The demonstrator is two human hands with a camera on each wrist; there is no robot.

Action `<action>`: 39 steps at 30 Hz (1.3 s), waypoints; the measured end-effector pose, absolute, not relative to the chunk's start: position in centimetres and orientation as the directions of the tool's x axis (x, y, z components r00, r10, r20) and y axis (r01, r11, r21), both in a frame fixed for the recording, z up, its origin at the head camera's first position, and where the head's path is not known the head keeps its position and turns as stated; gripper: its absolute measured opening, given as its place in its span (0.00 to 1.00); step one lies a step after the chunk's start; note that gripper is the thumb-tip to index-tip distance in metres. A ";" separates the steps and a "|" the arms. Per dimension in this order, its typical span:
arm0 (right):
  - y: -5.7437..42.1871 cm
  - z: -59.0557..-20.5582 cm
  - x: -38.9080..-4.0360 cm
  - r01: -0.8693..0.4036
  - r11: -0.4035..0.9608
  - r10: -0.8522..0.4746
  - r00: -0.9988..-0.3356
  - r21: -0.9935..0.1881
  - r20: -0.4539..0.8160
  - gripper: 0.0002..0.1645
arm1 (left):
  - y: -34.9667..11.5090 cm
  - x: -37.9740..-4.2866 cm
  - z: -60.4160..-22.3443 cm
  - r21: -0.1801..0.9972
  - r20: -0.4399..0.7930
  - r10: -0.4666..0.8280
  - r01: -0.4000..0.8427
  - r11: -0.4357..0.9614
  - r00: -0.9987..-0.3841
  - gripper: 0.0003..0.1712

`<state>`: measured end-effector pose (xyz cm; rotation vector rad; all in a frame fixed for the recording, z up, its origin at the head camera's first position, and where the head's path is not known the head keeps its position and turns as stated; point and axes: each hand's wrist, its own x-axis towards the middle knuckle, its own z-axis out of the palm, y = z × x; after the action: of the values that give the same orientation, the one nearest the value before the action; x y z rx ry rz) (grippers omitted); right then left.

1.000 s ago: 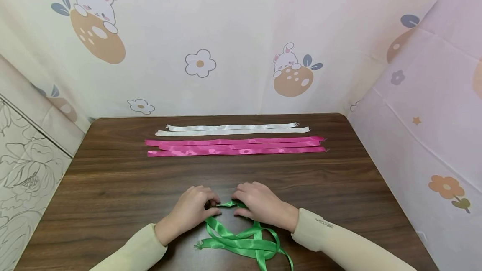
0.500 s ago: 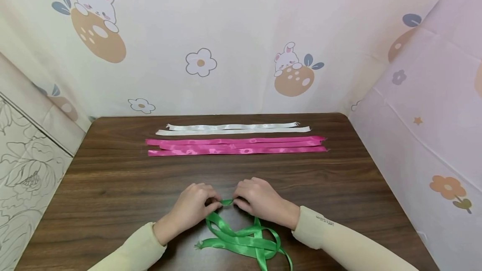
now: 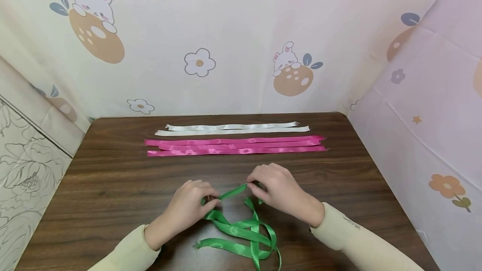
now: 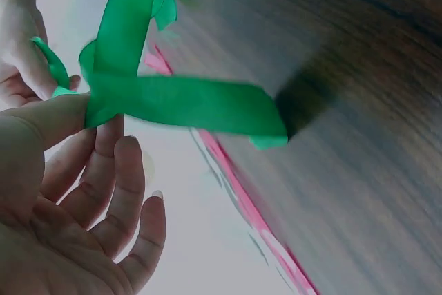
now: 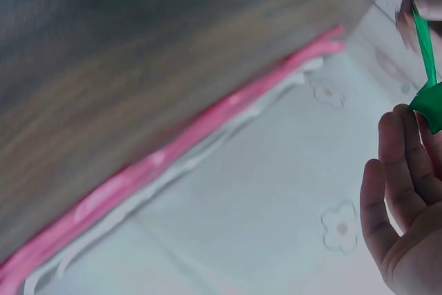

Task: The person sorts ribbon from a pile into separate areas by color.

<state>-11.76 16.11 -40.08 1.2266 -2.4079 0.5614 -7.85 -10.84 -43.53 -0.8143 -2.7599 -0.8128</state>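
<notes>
A shiny green ribbon (image 3: pixel 234 191) stretches slantwise between my two hands above the table. My left hand (image 3: pixel 192 202) pinches it between thumb and forefinger, and in the left wrist view a green length (image 4: pixel 193 103) sticks out past the thumb. Farther right and higher in the head view, my right hand (image 3: pixel 280 187) pinches the other part with its fingertips. The right wrist view has the green ribbon (image 5: pixel 423 39) running between both hands. Below them, more green ribbon (image 3: pixel 241 231) lies in loose, crossing loops with a frayed end at the left.
Several pink ribbons (image 3: pixel 233 150) lie straight side by side across the back of the brown wooden table (image 3: pixel 113 187). Behind these are two white ribbons (image 3: pixel 233 131). A curtain printed with rabbits and flowers (image 3: pixel 241 20) hangs behind the table and along its right side.
My right hand has moved up and to the right, drawing out a longer stretch of green ribbon between the hands. The left hand has barely moved, and the loops below have shifted slightly.
</notes>
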 end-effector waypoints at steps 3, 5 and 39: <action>17.0 -39.3 -12.0 -0.829 0.536 -0.646 -0.527 -0.163 0.553 0.10 | -11.1 -7.8 -43.2 0.461 0.292 0.448 0.534 0.708 -0.845 0.04; 17.7 -38.8 -12.1 -0.826 0.541 -0.631 -0.522 -0.157 0.574 0.11 | -11.4 -7.8 -43.0 0.467 0.297 0.439 0.530 0.708 -0.848 0.03; 32.7 -35.5 -12.0 -0.466 0.851 -0.313 -0.820 -0.242 0.479 0.18 | -15.8 -7.1 -40.0 0.482 0.401 0.306 0.483 0.731 -0.863 0.12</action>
<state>-12.05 32.74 -35.47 0.5755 -2.5975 0.4909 -7.06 -15.81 -40.01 -0.6178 -2.6400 -0.8553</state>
